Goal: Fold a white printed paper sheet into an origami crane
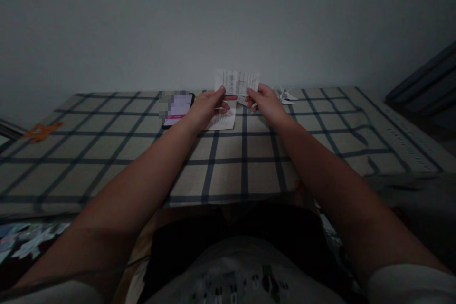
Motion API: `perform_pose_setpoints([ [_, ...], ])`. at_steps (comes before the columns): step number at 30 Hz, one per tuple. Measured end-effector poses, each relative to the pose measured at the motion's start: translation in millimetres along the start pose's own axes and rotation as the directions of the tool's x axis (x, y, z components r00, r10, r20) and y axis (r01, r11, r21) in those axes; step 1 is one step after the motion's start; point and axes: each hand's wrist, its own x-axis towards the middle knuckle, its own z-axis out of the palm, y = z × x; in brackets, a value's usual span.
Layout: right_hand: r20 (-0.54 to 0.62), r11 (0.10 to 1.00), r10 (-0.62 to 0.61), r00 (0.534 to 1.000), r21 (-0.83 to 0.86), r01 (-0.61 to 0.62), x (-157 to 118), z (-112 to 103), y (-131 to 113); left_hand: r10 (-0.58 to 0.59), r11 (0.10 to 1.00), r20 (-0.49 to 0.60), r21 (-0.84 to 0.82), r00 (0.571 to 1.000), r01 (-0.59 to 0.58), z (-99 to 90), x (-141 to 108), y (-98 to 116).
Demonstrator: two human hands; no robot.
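Observation:
A printed sheet of paper (238, 80) with a crease down its middle is held up over the far part of the table. My left hand (210, 104) pinches its lower left side, thumb on the printed face. On the other side my right hand (264, 100) grips the lower right corner between thumb and fingers. Beneath my left hand another printed paper (225, 121) lies flat on the cloth, partly covered by that hand. Just left of it rests a phone (180, 110) with its screen lit, partly blurred out.
A checked cloth (228, 171) covers the table, which meets a plain wall (228, 23). Folded white paper pieces (287, 96) lie right of my right hand. An orange item (43, 131) sits at the left edge. Papers (32, 240) show below the table at left.

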Motion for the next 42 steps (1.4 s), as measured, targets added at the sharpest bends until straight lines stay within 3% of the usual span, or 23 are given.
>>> perform_pose_setpoints([
  [5, -0.007, 0.999, -0.023, 1.000, -0.025, 0.023, 0.9, -1.9, 1.7, 0.054, 0.996, 0.003, 0.072, 0.999, -0.054, -6.5, 3.2, -7.2],
  [20, 0.048, 0.997, -0.036, 0.998, -0.063, 0.039, -0.6, -1.8, -0.8, 0.073, 0.989, -0.053, 0.136, 0.996, -0.066, -5.6, 4.6, -6.5],
  [32, 0.069, 0.998, -0.055, 0.996, -0.035, 0.058, -2.3, -2.9, 0.4, 0.064, 0.996, -0.038, 0.057, 0.997, -0.062, -5.9, 4.9, -8.1],
  [42, 0.105, 0.999, -0.027, 0.994, -0.022, 0.030, -1.3, -2.0, 5.1, 0.092, 0.989, 0.010, 0.114, 0.996, -0.093, -7.1, 6.4, -13.2],
])
